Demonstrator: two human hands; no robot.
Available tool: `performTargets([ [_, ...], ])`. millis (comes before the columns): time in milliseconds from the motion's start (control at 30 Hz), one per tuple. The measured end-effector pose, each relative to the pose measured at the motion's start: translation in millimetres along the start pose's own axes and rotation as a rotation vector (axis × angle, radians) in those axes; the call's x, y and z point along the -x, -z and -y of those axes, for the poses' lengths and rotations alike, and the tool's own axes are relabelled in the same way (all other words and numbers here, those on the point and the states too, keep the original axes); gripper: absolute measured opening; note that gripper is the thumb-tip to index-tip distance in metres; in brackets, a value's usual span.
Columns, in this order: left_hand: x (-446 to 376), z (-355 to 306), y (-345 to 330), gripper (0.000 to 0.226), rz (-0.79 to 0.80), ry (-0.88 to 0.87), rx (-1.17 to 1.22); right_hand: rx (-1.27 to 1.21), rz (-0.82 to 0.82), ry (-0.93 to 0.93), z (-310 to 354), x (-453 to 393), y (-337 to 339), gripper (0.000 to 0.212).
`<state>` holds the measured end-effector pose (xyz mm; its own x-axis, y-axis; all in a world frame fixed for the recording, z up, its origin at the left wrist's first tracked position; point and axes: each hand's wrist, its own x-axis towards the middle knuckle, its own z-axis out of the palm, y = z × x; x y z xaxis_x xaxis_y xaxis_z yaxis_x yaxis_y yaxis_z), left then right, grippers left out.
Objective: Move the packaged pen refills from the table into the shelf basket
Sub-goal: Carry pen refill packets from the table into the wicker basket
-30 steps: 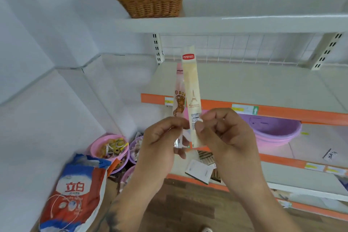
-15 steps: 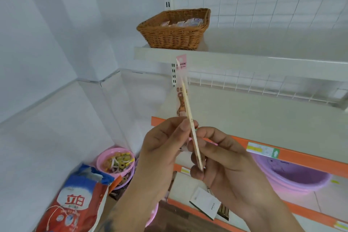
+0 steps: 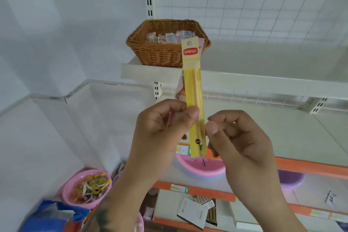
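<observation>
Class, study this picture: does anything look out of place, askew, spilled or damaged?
Nothing is spilled or damaged. The left hand pinches the yellow refill packet upright, with a pink packet tucked behind it, below the wicker basket, which already holds packets. On the lower shelf, a white card lies askew.

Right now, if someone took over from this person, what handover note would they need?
Left hand: pinches the yellow flat refill packet, a pink packet behind it, both upright.
Right hand: beside the packet's lower end, fingers curled; whether it touches is unclear.
Brown woven wicker basket: on the white upper shelf, already holding several packets.
Left: lift the held packets into the basket.
</observation>
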<state>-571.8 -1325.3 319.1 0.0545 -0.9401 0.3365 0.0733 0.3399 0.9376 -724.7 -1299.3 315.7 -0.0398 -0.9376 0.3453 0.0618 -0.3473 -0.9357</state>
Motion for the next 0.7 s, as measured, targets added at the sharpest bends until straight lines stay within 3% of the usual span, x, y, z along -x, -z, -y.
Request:
performTargets([
  [100,-10.7,-1.4,15.2,0.017,0.028,-0.03,-0.017,-0.013,0.026,0.04,5.5,-8.7,-19.3,0.017],
  [200,-24.0,-2.6,33.3,0.032,0.039,-0.091,-0.02,-0.027,0.01,0.078,20.3,-26.6,-32.7,0.013],
  [367,-53.4,-4.5,64.6,0.03,0.065,-0.086,0.029,0.207,-0.122,0.199,59.3,-96.7,-46.9,0.016],
  [467,-67.8,-9.0,77.1,0.02,0.098,-0.04,0.047,0.365,-0.174,0.131,73.4,-155.6,-55.0,0.008],
  [700,-87.1,-16.0,88.4,0.041,0.139,-0.014,0.034,0.709,-0.131,-0.057,60.6,-230.2,-70.0,0.007],
])
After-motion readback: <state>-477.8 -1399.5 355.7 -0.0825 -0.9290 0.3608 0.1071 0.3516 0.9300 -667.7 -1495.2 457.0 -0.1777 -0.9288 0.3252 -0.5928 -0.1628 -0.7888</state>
